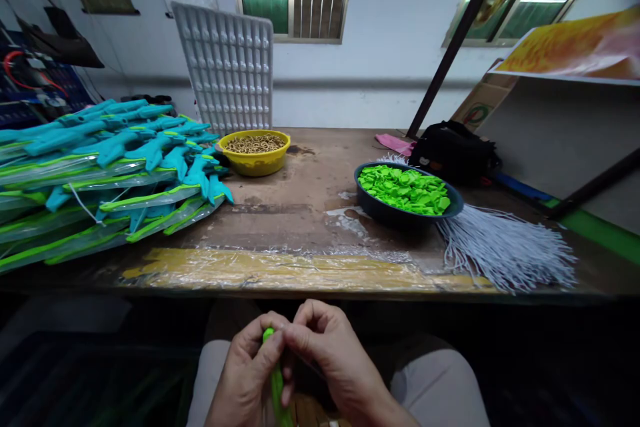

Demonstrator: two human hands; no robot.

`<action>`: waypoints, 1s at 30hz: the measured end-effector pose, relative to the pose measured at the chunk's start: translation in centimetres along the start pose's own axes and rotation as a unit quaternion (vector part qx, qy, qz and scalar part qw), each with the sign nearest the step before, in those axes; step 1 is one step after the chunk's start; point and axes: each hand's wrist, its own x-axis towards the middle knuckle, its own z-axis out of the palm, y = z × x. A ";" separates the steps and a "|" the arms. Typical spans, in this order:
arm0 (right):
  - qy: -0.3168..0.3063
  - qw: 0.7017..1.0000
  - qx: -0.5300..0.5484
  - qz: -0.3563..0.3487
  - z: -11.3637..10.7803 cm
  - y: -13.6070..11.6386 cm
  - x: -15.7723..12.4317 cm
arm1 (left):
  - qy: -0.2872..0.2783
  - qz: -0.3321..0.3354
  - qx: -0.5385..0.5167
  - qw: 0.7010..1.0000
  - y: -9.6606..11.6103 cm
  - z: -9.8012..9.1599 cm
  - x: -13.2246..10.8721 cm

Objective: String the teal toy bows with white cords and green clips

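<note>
From where I'm standing, the person's two hands are at work over their lap, just below the front edge of the table (310, 197). The left hand (250, 360) has its grip clamped on a long green piece (277, 383), held roughly upright with its tip poking out above the thumb. The right hand (333, 347) meets it there, grip drawn together, thumb and fingertips close against that tip; whether anything is pinched between them I can't tell.

Up on the table, turquoise-and-green items (160, 147) are heaped across the left end, right to the front left corner. Beside the heap, nearer the back edge, sits a yellow bowl (255, 163) of gold-coloured rings (255, 143), with a grey moulded tray (230, 73) standing up behind it. Right of the middle, a dark bowl (383, 210) holds small green parts (405, 188). A bundle of white cords (507, 247) fans out from beside it to the front edge, and a black bag (453, 150) rests behind, towards the back right corner.
</note>
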 end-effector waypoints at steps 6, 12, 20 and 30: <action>-0.004 0.998 -0.070 0.006 0.3 -0.5 -1.0 | 0.045 -0.008 0.048 0.998 0.1 0.5 -0.3; -0.025 0.834 -0.457 -0.309 0.5 -3.1 -2.3 | -0.004 -0.017 0.024 1.000 0.5 0.7 -0.3; -0.032 0.772 -0.546 -0.323 0.5 -3.1 -2.9 | -0.024 -0.029 0.013 0.999 0.3 -0.1 -0.4; 0.041 0.896 -0.419 -0.142 0.4 -3.1 -2.5 | -0.011 -0.020 0.086 0.996 0.4 -0.2 -0.6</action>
